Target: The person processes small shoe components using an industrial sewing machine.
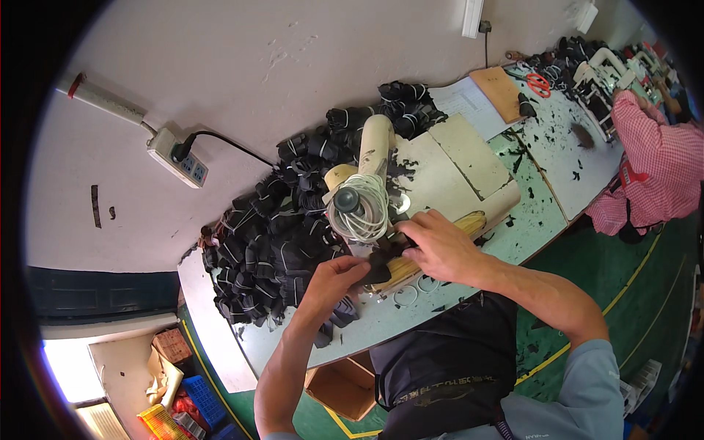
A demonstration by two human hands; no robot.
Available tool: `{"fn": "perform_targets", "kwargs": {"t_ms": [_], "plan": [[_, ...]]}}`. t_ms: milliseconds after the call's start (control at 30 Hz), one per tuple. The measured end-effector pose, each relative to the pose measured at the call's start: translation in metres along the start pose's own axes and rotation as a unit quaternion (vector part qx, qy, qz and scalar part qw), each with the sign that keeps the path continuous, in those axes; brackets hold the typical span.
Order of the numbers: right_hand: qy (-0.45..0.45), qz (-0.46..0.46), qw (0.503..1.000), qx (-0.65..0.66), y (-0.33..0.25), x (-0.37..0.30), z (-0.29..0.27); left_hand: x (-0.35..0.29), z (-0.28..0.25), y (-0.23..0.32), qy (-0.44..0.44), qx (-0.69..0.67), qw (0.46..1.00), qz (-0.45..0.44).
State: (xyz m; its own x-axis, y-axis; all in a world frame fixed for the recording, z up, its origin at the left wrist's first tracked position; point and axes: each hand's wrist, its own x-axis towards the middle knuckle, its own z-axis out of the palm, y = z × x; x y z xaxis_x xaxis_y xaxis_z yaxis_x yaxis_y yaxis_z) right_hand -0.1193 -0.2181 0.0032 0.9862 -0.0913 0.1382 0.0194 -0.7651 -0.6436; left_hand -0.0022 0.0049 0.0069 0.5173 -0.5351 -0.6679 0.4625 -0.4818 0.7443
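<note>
A small black piece of material (378, 270), leather or cloth, lies at the working end of a cream-coloured bench machine (376, 143). My left hand (334, 284) pinches its near left end between thumb and fingers. Close by on the right, my right hand (446, 248) has its fingers closed at the other end of the piece, right by the machine head; the fingertips are partly hidden. A coil of white cord (375, 220) hangs over the machine's head, around a dark round knob (347, 199).
Bundles of tied black pieces (271, 246) heap up left of and behind the machine. White rings (405, 295) lie near the table's front edge. Orange-handled scissors (538, 85) and a brown folder (496, 94) lie farther right. A co-worker in a checked sleeve (653, 150) sits at the right. Beneath the table stands a cardboard box (341, 389).
</note>
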Motion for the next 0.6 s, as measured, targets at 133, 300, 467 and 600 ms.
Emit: {"fn": "perform_targets", "kwargs": {"t_ms": [133, 300, 467, 600], "plan": [[-0.074, 0.01, 0.997, -0.034, 0.008, 0.005, -0.002, -0.005, 0.004, 0.002, -0.024, -0.023, 0.999, 0.008], [-0.126, 0.062, 0.99, 0.019, 0.008, -0.006, -0.017, -0.005, -0.003, -0.003, 0.003, 0.035, 0.999, 0.007], [-0.037, -0.023, 0.999, 0.019, 0.004, -0.003, -0.003, 0.005, 0.007, 0.012, 0.006, 0.107, 0.994, -0.006], [-0.028, 0.001, 0.999, -0.041, 0.007, 0.004, 0.005, 0.004, 0.002, 0.006, -0.049, -0.042, 0.998, -0.012]]}}
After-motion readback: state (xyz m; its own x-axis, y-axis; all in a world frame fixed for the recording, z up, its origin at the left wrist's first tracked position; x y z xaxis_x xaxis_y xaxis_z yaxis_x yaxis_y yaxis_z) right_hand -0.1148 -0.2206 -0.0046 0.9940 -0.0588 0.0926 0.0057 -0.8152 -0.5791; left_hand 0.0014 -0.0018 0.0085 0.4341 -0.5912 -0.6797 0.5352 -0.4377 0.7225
